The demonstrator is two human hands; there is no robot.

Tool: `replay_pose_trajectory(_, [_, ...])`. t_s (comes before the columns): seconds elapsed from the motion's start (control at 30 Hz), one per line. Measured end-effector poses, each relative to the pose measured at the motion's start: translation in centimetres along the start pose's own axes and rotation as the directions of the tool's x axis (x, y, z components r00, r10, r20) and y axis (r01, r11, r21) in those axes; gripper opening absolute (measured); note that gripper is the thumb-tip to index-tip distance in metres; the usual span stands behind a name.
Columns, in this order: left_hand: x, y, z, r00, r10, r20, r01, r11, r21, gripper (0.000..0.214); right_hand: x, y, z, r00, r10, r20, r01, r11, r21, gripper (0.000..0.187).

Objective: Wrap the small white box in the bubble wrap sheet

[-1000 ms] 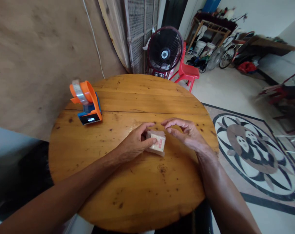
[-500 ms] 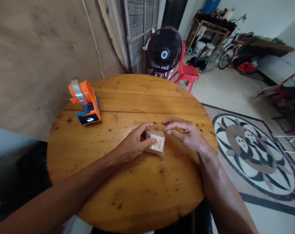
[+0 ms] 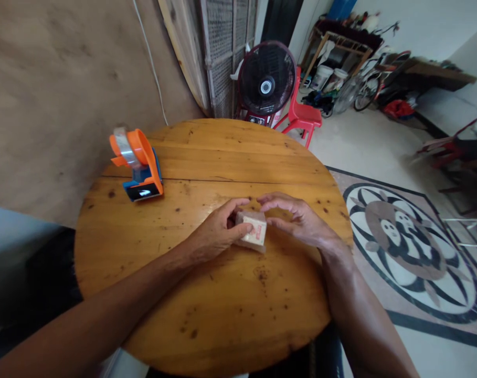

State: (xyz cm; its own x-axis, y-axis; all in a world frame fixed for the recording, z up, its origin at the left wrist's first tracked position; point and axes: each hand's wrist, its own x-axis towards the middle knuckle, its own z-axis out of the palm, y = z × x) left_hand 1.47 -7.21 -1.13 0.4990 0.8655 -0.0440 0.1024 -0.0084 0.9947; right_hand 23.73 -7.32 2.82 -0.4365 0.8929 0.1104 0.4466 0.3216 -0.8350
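A small pale box point(image 3: 256, 234) with red print, in what looks like clear wrapping, rests on the round wooden table point(image 3: 222, 315). My left hand point(image 3: 222, 226) grips its left side, the thumb lying on the printed face and the other fingers partly hidden behind. To the right of the box is my right hand point(image 3: 295, 216), open, its fingers curved and apart from the thumb. Its thumb tip comes right up to the box's edge; I cannot tell whether they touch.
An orange and blue tape dispenser point(image 3: 144, 168) with a roll of clear tape stands at the table's far left. Beyond the table are a dark fan point(image 3: 266, 79) and a red chair point(image 3: 304, 114). A wooden board point(image 3: 84, 94) rises along the left.
My right hand has shifted slightly left, bringing its thumb closer to the box. The left hand and the box stay put.
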Motion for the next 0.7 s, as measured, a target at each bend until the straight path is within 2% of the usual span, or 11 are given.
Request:
replay_pose_trajectory(0.1, [0.04,-0.07,0.0,1.0,-0.004,0.001,0.004,1.0,0.014,0.05,0.29,0.4,0.69,0.997,-0.037,-0.062,0.037,0.999,0.0,0.011])
replay_pose_trajectory(0.23, [0.05,-0.05,-0.02,1.0,-0.009,0.004,0.009,1.0,0.013,0.05,0.45,0.6,1.16,0.991,-0.029,-0.128,0.032,0.999,0.023,0.01])
replay_pose_trajectory(0.7, [-0.04,0.2,0.01,1.0,-0.021,0.008,0.021,1.0,0.011,0.051,0.55,0.63,1.09,0.982,0.074,-0.171,-0.063,0.996,0.069,0.021])
